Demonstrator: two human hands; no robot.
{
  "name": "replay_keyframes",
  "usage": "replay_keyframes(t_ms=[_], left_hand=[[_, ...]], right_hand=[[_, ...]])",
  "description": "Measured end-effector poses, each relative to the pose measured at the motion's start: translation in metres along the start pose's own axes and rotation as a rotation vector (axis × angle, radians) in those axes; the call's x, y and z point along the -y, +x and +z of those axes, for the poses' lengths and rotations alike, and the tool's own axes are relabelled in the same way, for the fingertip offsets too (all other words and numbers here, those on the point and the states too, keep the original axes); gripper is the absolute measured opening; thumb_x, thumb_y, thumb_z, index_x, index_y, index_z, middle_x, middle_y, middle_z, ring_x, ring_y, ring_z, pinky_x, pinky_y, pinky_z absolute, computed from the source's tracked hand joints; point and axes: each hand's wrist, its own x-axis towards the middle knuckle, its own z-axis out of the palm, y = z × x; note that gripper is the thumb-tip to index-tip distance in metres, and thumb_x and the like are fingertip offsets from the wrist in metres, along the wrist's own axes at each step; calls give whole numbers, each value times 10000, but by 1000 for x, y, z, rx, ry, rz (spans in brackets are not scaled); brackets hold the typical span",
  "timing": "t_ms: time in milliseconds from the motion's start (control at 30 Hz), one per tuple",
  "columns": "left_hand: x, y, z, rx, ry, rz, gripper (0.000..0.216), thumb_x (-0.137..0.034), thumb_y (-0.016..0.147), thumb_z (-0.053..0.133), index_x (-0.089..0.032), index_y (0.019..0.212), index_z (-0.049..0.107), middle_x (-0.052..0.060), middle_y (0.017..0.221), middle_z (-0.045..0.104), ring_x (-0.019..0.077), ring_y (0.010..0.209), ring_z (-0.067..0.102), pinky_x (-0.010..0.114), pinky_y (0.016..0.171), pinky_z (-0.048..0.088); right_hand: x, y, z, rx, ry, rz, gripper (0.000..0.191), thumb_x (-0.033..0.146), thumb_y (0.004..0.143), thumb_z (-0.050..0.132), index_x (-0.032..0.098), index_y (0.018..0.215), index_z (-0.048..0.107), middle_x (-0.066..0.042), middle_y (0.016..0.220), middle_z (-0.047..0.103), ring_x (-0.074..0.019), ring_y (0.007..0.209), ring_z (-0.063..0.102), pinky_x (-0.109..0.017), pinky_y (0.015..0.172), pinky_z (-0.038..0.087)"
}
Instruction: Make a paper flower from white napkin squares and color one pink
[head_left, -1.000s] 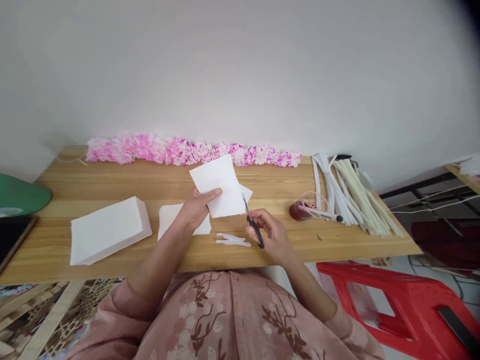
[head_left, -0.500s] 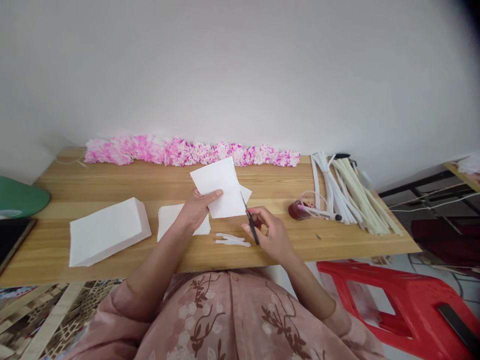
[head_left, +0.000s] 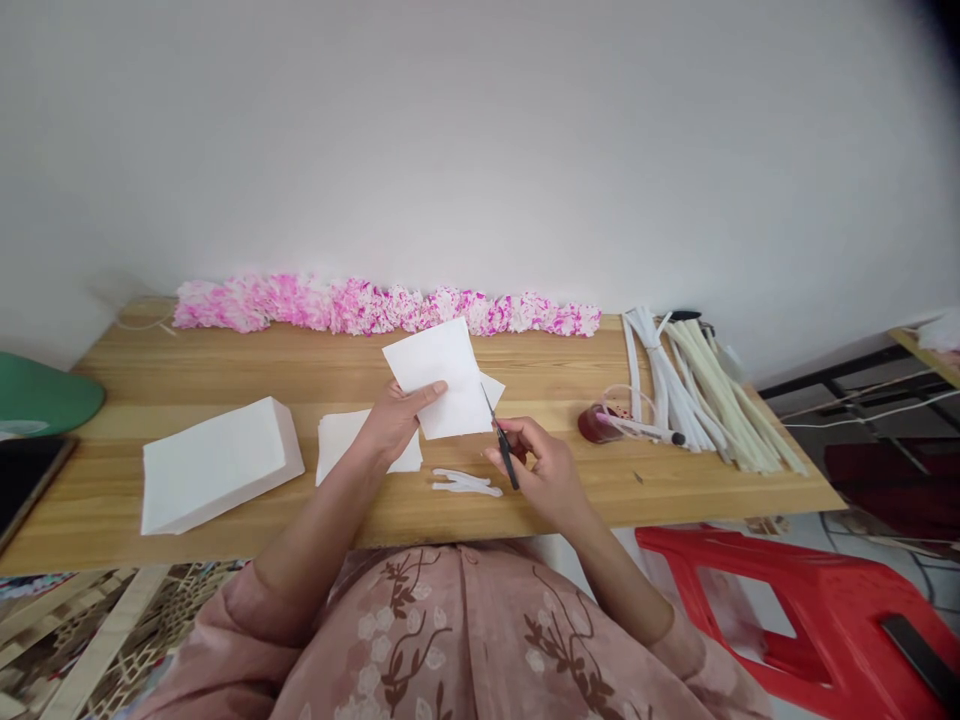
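My left hand (head_left: 394,420) pinches a folded white paper sheet (head_left: 441,375) and holds it up above the wooden table (head_left: 225,365). My right hand (head_left: 541,470) grips small black-handled scissors (head_left: 502,445), their blades at the sheet's right edge. White cut strips (head_left: 465,483) lie on the table just below the sheet. A small pile of white sheets (head_left: 341,440) rests under my left wrist.
A thick stack of white paper (head_left: 217,462) lies at the left. Pink-and-white paper flowers (head_left: 375,303) line the wall. White and cream sticks (head_left: 697,385) and a dark red jar (head_left: 596,422) are at the right. A red plastic stool (head_left: 787,610) stands beside me.
The scissors' handles have drawn together and the blades have closed a little at the sheet's edge. The sheet and my left hand have barely moved.
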Motion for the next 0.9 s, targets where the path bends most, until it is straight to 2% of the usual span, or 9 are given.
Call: replay_keyframes(t_ms=[467,900], left_hand=[[2,-1,-1,53,28,-13,387,-261,611,896,-164,962,767,61,968,785,200,821,729,324,792,578],[1,-1,1,47,38,-26,431,-277,579,908,-142,959,755,80,978,782,232,873,729,371,858,568]], right_hand=[[2,4,-3,49,7,4,250,361,821,667,201,1002,599,35,682,602,-120,620,540,-244,596,421],[-1,2,-1,23,22,1,239,364,832,660,198,995,603,49,657,546,-105,584,490,-228,558,386]])
